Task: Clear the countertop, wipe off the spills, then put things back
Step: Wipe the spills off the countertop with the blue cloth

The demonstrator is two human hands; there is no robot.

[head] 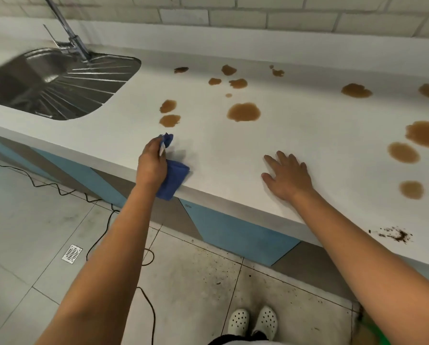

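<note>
left hand [151, 163] pinches blue cloth [174, 181] right of sink [56, 80], right hand [287, 175] flat w/ fingers spread; prob best blot spills [244, 112] nearest sink first.

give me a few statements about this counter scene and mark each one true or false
1. The left hand grips a blue cloth. True.
2. The right hand holds a sponge. False: it lies flat and empty on the countertop.
3. Brown spills are on the countertop. True.
4. The sink lies right of the spills. False: it is on the left.
5. Dark crumbs lie near the front edge. True.
</note>
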